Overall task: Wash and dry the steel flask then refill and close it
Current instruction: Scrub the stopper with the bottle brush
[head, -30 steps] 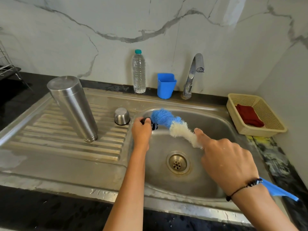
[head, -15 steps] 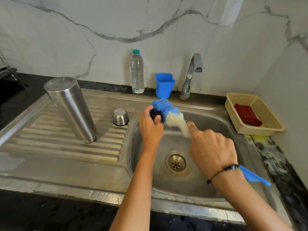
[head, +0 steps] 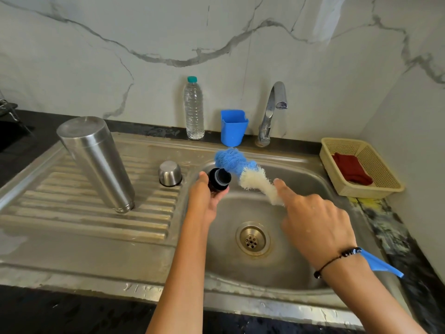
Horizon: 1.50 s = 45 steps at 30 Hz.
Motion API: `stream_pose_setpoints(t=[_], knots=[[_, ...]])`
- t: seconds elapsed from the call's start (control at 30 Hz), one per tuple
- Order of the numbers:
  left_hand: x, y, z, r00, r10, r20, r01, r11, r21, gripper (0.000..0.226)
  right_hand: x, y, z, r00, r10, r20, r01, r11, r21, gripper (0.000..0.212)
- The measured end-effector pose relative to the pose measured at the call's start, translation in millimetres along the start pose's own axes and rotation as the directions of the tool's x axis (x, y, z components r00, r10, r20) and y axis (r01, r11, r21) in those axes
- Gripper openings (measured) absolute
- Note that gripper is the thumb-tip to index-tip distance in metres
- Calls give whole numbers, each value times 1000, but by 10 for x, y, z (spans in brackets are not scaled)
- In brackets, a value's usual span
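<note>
The steel flask [head: 96,162] stands upside down on the ribbed draining board, leaning a little. Its small steel cup lid [head: 170,173] sits upside down beside it. My left hand [head: 204,201] grips the black stopper [head: 218,179] over the basin's left edge. My right hand [head: 313,220] holds a blue-and-white bottle brush [head: 243,172] by its blue handle, index finger stretched along the bristles. The blue brush head touches the stopper's top.
A steel sink basin [head: 289,268] with drain [head: 252,239] lies below my hands. At the back stand a water bottle [head: 194,109], a blue plastic holder [head: 233,127] and the tap [head: 272,112]. A beige basket [head: 375,189] with a red cloth [head: 350,168] sits right.
My left hand turned the stopper so its black face now shows toward me. The brush head shifted slightly up and away, and my right hand drew back toward the right.
</note>
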<state>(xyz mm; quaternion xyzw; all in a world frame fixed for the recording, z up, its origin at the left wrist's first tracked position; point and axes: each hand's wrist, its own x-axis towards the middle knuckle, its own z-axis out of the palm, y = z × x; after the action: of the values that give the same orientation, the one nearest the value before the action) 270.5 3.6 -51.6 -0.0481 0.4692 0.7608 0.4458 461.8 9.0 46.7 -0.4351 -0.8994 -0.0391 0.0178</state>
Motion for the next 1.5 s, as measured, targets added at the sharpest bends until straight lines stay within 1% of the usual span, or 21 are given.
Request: stream_pose_setpoints(t=[0.07,0.23,0.37,0.5,0.57,0.63,0.73,0.83,0.9,0.97,1.03,1.1,1.17,1.23,1.3,1.33,1.43,1.5], knots=[[-35,26,-16,998,-35,47,37,999,-38,37,-7,6,4,1000,9,8,-9,1000,-4,66],[-18,68,-88,999,40,20,-38,996,-80,30,-79,34,-25,999,10,33,-13,998,63,60],[-70,32,-3,995,58,83,-52,996,-76,24,7,37,-34,999,32,23,-34,995,98,61],[6,78,-84,992,127,11,-123,975,-184,34,-46,20,-17,999,16,40,-21,990,138,59],[-1,68,-55,991,125,38,-117,981,-152,32,-50,-7,-4,999,11,37,-16,990,138,59],[-46,41,17,990,121,73,-114,989,-92,21,12,22,-24,999,33,28,-36,990,133,60],[-35,62,37,984,178,8,-176,975,-139,16,-9,56,-66,999,29,14,-31,991,129,57],[13,84,-12,974,219,-64,-227,956,-185,24,-82,12,-48,1000,14,19,-16,992,128,57],[3,48,1,979,201,-42,-205,961,-185,32,-36,10,-26,999,29,32,-33,991,130,57],[-30,33,32,980,199,-7,-198,969,-149,33,16,26,-18,998,46,32,-50,990,130,56],[-36,51,29,971,236,-27,-238,959,-156,24,12,52,-24,998,47,36,-52,990,130,56],[-32,105,5,955,281,-97,-294,939,-179,12,-35,55,-26,998,35,51,-41,992,122,56],[-12,144,-15,940,313,-138,-332,932,-147,11,-81,38,-9,997,31,65,-38,994,104,57],[7,138,-34,926,337,-168,-353,932,-79,8,-101,27,-11,997,43,69,-49,995,88,58],[27,110,-49,906,358,-225,-372,928,-21,28,-117,21,-45,997,44,62,-48,996,72,60],[30,102,-59,900,359,-248,-373,928,-11,31,-136,13,-66,998,39,54,-42,997,66,60],[13,106,-69,901,342,-265,-353,936,7,16,-204,-95,-77,998,-16,59,13,999,50,63],[-23,123,-39,906,336,-256,-347,938,5,20,-203,-160,-39,997,-36,71,33,999,34,66]])
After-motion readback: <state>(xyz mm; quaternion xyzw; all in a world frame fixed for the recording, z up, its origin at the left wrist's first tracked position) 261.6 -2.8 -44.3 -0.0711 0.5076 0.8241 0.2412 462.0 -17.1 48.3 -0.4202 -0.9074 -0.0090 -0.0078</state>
